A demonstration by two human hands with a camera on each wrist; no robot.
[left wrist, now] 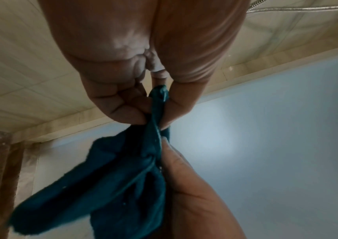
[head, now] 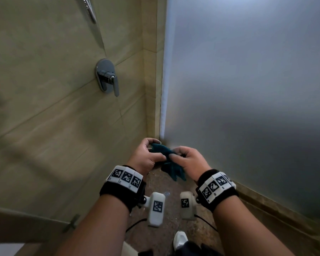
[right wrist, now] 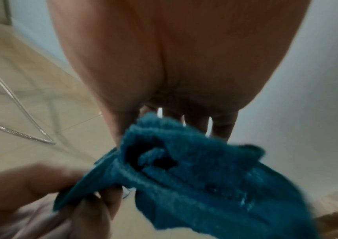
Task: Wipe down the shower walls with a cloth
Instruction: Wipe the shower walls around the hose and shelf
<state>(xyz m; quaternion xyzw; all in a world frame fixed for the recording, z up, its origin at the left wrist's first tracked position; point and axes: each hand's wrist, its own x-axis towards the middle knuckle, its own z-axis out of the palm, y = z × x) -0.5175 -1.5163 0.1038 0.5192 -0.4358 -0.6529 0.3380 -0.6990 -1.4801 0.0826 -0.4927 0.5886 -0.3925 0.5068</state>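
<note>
Both hands hold a teal cloth between them, low in the corner of the shower. The left hand has its grip clamped on one bunched end, thumb and curled fingers pinching the fabric. The right hand pinches the cloth just beside that grip, its fingers curled round the folds. Below both grips the rest of the cloth hangs loose and crumpled, touching neither wall.

To the left of the grips stands the tiled wall, beige with thin seams. On it, well above the left hand, sits a chrome tap with its lever pointing down, and higher still a shower hose runs up out of view. To the right, near the right hand, stands a frosted glass panel. The two surfaces meet in a narrow tiled corner just beyond the cloth. Under the hands lies the speckled brown floor, and a white shoe shows near the bottom edge.
</note>
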